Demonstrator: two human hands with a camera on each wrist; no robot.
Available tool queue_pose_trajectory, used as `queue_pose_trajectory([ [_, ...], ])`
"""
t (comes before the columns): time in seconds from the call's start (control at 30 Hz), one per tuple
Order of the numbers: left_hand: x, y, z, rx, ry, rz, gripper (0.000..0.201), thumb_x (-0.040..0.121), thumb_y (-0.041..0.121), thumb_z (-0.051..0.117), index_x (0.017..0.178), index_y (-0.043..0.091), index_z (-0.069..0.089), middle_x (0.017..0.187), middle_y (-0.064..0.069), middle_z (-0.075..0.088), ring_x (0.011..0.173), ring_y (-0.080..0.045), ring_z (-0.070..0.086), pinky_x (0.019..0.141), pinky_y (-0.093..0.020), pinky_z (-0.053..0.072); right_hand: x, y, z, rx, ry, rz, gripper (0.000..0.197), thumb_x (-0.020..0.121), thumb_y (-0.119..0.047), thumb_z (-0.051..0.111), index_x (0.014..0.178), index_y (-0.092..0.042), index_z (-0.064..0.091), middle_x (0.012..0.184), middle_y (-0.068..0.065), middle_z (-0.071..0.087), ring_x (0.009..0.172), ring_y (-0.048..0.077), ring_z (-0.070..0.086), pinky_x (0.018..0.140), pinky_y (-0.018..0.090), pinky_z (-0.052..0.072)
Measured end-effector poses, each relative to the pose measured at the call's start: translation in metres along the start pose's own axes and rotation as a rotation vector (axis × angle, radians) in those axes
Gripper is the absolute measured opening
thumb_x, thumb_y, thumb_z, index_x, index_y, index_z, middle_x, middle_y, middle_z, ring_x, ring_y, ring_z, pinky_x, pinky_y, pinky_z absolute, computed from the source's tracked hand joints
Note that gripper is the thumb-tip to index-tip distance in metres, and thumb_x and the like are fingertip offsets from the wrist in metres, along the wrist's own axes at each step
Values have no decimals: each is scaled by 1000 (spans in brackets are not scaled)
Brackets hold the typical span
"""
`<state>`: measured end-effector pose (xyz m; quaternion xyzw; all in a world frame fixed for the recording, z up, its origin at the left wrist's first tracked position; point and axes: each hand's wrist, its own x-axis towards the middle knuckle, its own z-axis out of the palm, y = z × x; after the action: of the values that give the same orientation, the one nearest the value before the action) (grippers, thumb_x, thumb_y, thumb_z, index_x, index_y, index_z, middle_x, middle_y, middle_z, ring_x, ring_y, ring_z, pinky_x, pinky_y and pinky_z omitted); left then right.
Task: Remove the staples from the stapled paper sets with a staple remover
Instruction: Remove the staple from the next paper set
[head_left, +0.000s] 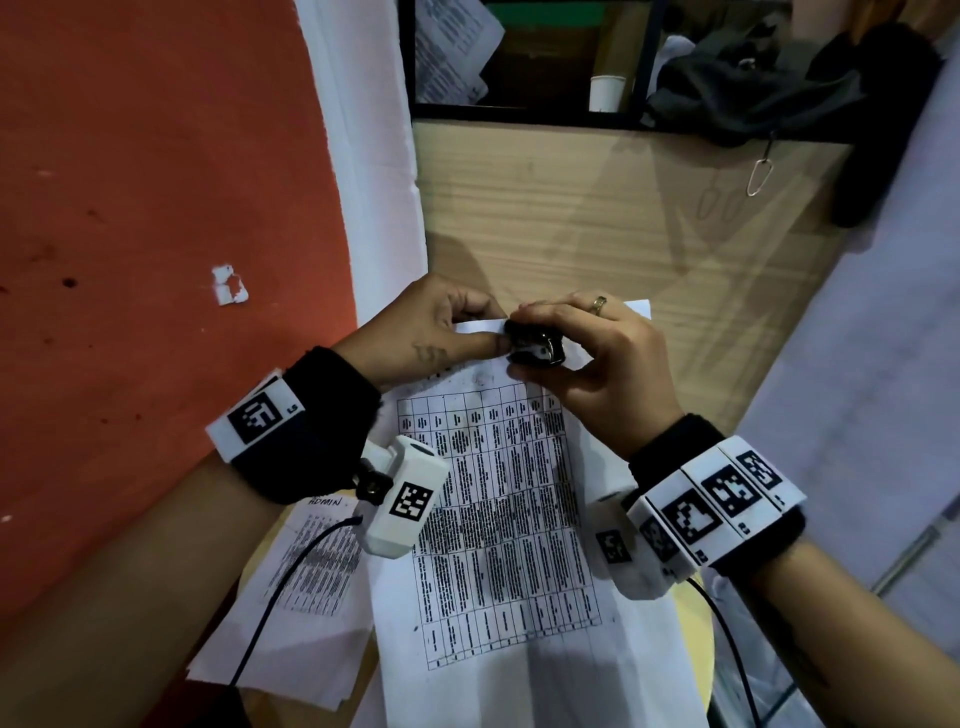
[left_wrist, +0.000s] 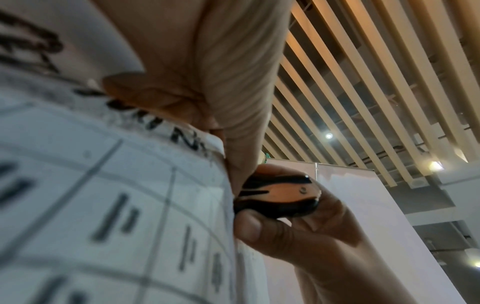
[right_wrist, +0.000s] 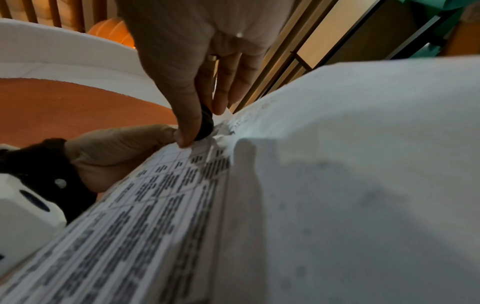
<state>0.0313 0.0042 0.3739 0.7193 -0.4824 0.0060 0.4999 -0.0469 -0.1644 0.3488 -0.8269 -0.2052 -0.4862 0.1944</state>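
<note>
A stapled paper set (head_left: 498, 519) printed with a table is held up in front of me, top edge away. My left hand (head_left: 441, 332) pinches its top left corner between thumb and fingers. My right hand (head_left: 571, 353) grips a small black staple remover (head_left: 535, 345) at that top edge, right beside the left thumb. The left wrist view shows the staple remover (left_wrist: 278, 195) squeezed between the right thumb and fingers against the paper set (left_wrist: 116, 195). In the right wrist view the staple remover (right_wrist: 206, 123) bites the edge of the paper set (right_wrist: 168, 205). The staple itself is hidden.
Another printed paper set (head_left: 311, 571) lies below on a round yellowish table (head_left: 698, 623). A wooden panel (head_left: 597, 218) stands ahead, with a white cup (head_left: 605, 92) and dark cloth (head_left: 769, 88) on the shelf above. An orange wall (head_left: 156, 234) is at left.
</note>
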Motion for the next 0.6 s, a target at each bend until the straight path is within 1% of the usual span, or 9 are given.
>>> queue_pose_trajectory([
  [0.07,-1,1,0,-11,-15,-6,22,80,12,69,90,-7,68,82,-9,68,75,-5,61,72,-14,46,1,-2,0,9,7,-6,30,68,-27,78,95,-14,72,92,-1,70,82,24,64,66,41,53],
  [0.13,-1,1,-1,-30,-25,-8,26,77,21,69,89,-3,69,81,-8,69,75,-5,62,72,-15,46,3,-4,-1,29,13,4,28,68,-25,78,92,-13,72,89,-1,70,80,23,63,66,41,52],
  [0.23,-1,-1,-2,-59,-7,-24,38,75,30,68,94,-3,69,94,-23,69,82,-17,61,78,-29,45,6,-4,-4,99,13,52,29,66,-24,79,92,-12,72,88,-4,69,81,18,63,71,40,51],
  [0.27,-1,-2,-2,-62,-1,-35,39,76,30,67,96,-3,68,95,-25,69,84,-18,60,79,-31,45,7,-4,-4,129,12,69,30,66,-24,80,92,-12,72,87,-6,68,81,16,63,72,38,51],
  [0.3,-1,-2,-1,-68,4,-43,35,78,28,67,95,-2,69,93,-20,70,83,-16,60,80,-29,45,7,-4,-4,160,13,87,31,66,-23,81,93,-12,72,87,-8,67,81,13,62,72,37,52],
  [0.4,-2,-2,3,-91,33,-55,9,85,13,65,89,7,69,77,10,69,75,1,60,73,-12,44,5,-1,-3,268,27,160,33,64,-19,82,95,-15,71,87,-8,67,83,4,62,75,27,53],
  [0.5,-2,-1,5,-101,51,-63,5,87,5,62,86,6,67,61,17,63,59,7,53,59,-7,39,3,-1,-2,367,39,217,37,62,-14,83,95,-22,68,88,-11,66,82,-2,62,75,13,48],
  [0.57,-3,1,4,-98,50,-85,7,87,6,63,80,8,64,52,16,55,49,4,45,50,-9,34,3,-2,-1,425,44,254,40,61,-11,83,93,-26,66,88,-11,66,81,-5,62,74,10,46],
  [0.6,-4,2,3,-95,54,-95,9,86,8,64,78,9,63,51,15,53,49,3,42,48,-11,32,4,-2,-1,432,42,259,40,61,-11,84,93,-26,66,89,-11,66,82,-5,62,74,10,47],
])
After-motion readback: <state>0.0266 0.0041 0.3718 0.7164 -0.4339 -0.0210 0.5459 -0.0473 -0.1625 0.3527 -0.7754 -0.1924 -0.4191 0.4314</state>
